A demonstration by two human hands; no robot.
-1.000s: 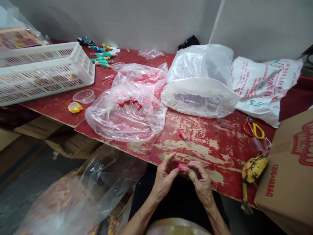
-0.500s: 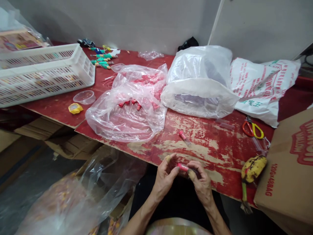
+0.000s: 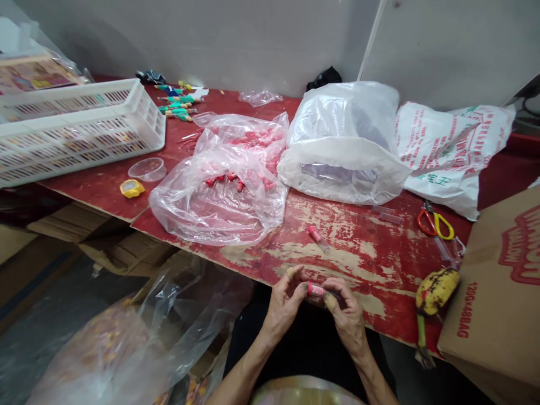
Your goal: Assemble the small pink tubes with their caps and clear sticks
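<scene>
Between my two hands, at the table's front edge, is a small red tube with white lettering (image 3: 315, 289). My left hand (image 3: 286, 301) pinches its left end with thumb and fingers. At the other end, my right hand (image 3: 343, 309) grips it, its fingers curled round and hiding that part. Just beyond them a similar red-and-clear tube (image 3: 318, 238) lies on the worn red tabletop (image 3: 333, 216). Further left, an open clear plastic bag (image 3: 219, 216) holds several red pieces (image 3: 232, 178).
A white plastic basket (image 3: 84, 126) stands at left, near a yellow tape measure (image 3: 131, 188). White sacks (image 3: 346, 169) fill the back right. Scissors (image 3: 435, 222), a spotted banana (image 3: 437, 291) and a cardboard box (image 3: 489, 281) are on the right. Below left is a large plastic bag (image 3: 101, 360).
My hands keep almost the same place and grip. The red tube has turned slightly, so its white lettering faces up more.
</scene>
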